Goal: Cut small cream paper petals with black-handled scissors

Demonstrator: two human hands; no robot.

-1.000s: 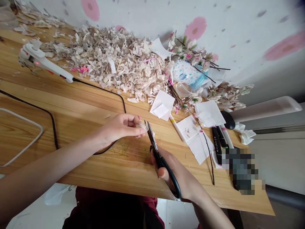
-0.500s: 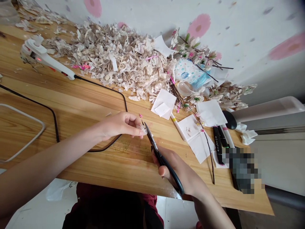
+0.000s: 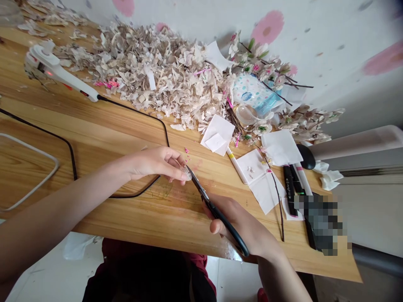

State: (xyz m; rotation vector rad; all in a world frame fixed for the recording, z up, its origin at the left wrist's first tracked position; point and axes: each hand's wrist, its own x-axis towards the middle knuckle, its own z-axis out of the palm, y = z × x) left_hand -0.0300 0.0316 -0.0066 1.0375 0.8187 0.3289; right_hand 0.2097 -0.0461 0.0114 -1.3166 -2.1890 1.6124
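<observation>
Above the counter (image 3: 103,134) near its front edge, left hand (image 3: 154,161) fingers pinch a pale scrap (image 3: 188,173), right hand (image 3: 245,228) fingers clenched on scissors (image 3: 198,186) biting it; probably best to hold scrap taut, snip small.

1 pr scissors (image 3: 217,214), 1 glue gun (image 3: 59,73), 1 scrap heap (image 3: 163,75), 1 clear cup (image 3: 245,114).
</observation>
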